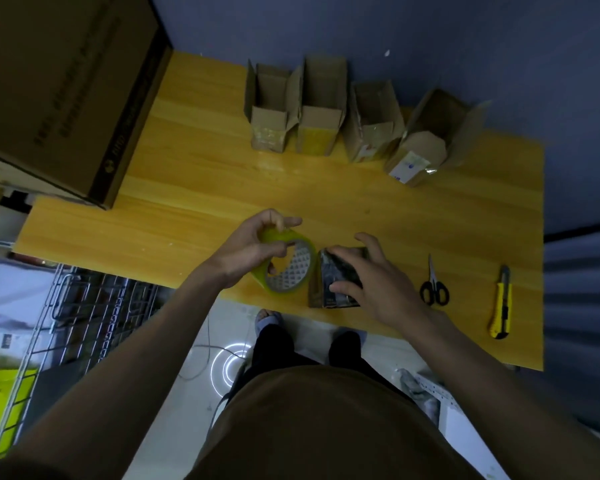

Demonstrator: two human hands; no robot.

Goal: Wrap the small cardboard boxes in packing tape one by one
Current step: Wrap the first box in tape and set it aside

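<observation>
A small cardboard box [329, 289], glossy with tape, lies near the front edge of the yellow wooden table [222, 188]. My right hand [371, 275] lies over its top and right side, thumb against its front face and fingers curved round it. Just left of the box, my left hand [253, 251] grips a yellowish roll of packing tape [288, 268], fingers curled through its core and over its rim. The roll stands on edge, touching or almost touching the box. Several open small cardboard boxes [323, 112] stand in a row at the back of the table.
Black-handled scissors [433, 289] and a yellow utility knife [501, 306] lie to the right of the box. A large brown carton [66, 91] occupies the table's back left corner. A wire rack [84, 323] stands on the floor at the left, below the table edge.
</observation>
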